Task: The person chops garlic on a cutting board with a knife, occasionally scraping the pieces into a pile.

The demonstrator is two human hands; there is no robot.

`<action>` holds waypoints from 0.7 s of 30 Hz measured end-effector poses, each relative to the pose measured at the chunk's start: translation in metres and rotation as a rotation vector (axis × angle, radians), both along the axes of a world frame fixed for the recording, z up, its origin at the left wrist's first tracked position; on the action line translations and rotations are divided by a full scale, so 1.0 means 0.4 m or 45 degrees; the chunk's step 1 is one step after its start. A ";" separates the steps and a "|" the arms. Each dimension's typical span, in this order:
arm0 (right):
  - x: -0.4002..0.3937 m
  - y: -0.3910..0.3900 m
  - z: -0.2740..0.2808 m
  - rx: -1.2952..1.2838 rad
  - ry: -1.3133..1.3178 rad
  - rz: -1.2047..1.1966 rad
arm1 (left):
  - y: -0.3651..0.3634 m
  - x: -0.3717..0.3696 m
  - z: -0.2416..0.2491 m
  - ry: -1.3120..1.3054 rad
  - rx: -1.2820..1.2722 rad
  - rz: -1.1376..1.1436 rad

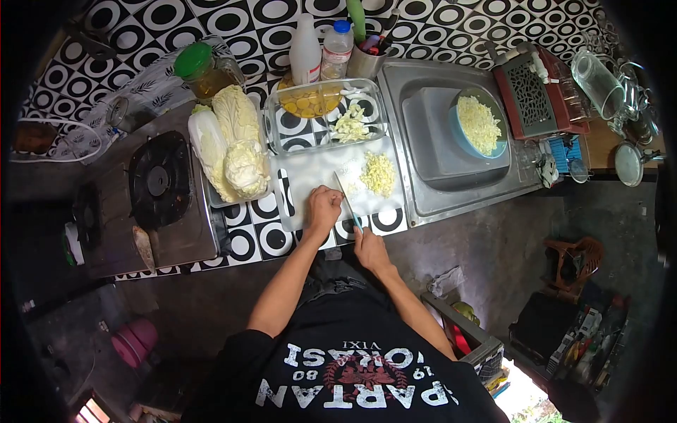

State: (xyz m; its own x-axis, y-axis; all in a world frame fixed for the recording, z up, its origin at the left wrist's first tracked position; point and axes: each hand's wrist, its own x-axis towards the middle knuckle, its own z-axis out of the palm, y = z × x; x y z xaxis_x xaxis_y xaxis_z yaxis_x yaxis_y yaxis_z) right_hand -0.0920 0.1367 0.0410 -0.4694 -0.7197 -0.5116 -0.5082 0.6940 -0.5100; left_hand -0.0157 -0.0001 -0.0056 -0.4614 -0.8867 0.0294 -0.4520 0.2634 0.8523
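Observation:
My right hand (370,248) grips a kitchen knife by its blue handle (357,224). The knife's blade (343,189) points away from me over a whitish cutting board (305,185). Close to the left side of the blade, my left hand (325,207) rests with curled fingers; whatever lies under them is hidden. A pile of finely chopped pale-yellow cabbage (379,174) sits on the right part of the board. Behind the board, a clear divided container (300,146) holds larger cut cabbage pieces (350,124) in its right compartment.
Napa cabbages (224,134) fill a tray on the left, beside a gas stove (159,180). On the right, a blue bowl (458,134) of chopped cabbage stands in the metal sink (416,201). A white bottle (305,53) and a blue-capped bottle (337,53) stand at the back.

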 end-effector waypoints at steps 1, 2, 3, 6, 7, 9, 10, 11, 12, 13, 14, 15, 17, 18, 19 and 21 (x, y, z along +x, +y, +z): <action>0.006 0.001 -0.006 -0.024 0.020 -0.024 | 0.001 0.001 -0.002 0.002 0.000 -0.005; 0.007 -0.001 -0.013 -0.026 0.024 -0.031 | 0.002 0.001 -0.004 0.000 0.001 -0.011; 0.005 -0.013 -0.013 -0.009 0.032 -0.028 | 0.000 0.001 -0.004 0.000 -0.001 -0.019; -0.003 -0.035 0.005 -0.018 0.075 -0.040 | -0.005 0.007 0.007 -0.001 -0.079 -0.071; -0.006 -0.042 0.013 -0.038 0.102 -0.036 | -0.008 0.011 0.018 0.005 -0.090 -0.079; -0.023 -0.047 0.022 -0.096 0.032 -0.036 | -0.021 0.033 0.045 0.069 0.125 -0.122; -0.035 -0.043 0.024 -0.131 -0.045 -0.031 | -0.025 0.044 0.054 0.072 0.114 -0.126; -0.035 -0.035 0.024 -0.182 -0.086 -0.088 | -0.028 0.056 0.061 0.130 0.069 -0.129; -0.030 -0.028 0.028 -0.188 -0.085 -0.091 | -0.032 0.068 0.069 0.187 0.026 -0.131; -0.023 -0.021 0.033 -0.188 -0.079 -0.093 | -0.035 0.079 0.077 0.186 0.014 -0.132; -0.013 -0.014 0.036 -0.187 -0.073 -0.093 | -0.036 0.089 0.084 0.186 0.011 -0.133; 0.000 -0.003 0.030 -0.152 -0.061 -0.089 | -0.036 0.100 0.089 0.199 0.022 -0.122; 0.018 0.016 0.014 -0.157 -0.062 -0.072 | -0.038 0.117 0.093 0.192 0.032 -0.117; 0.022 0.019 0.014 -0.160 -0.064 -0.052 | -0.038 0.123 0.092 0.196 0.023 -0.121; 0.022 0.020 0.013 -0.109 -0.066 -0.068 | -0.037 0.127 0.091 0.220 0.009 -0.110; 0.011 0.024 0.007 -0.109 -0.037 -0.087 | -0.038 0.134 0.090 0.230 -0.013 -0.099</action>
State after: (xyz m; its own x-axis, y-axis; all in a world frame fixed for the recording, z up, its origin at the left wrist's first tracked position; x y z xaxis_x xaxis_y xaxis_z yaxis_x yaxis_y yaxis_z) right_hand -0.0874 0.1462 0.0438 -0.5043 -0.7284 -0.4637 -0.4455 0.6795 -0.5829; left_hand 0.0379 -0.0154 0.0303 -0.5153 -0.8477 0.1263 -0.2701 0.3005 0.9148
